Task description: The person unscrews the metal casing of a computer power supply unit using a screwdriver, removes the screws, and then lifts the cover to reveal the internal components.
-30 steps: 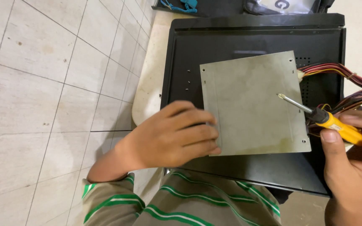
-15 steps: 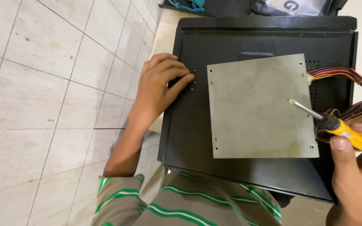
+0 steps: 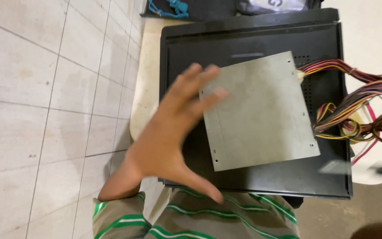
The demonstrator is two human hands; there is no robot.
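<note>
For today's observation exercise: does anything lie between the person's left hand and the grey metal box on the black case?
Nothing visible does. The left hand hovers spread over the black case, its fingertips at the near corner of the grey metal box. The bundle of coloured wires leaves the box's far side, away from the hand.

Matt grey metal plate lying on a smooth black metal case; glossy plastic-coated wires at right.
</note>
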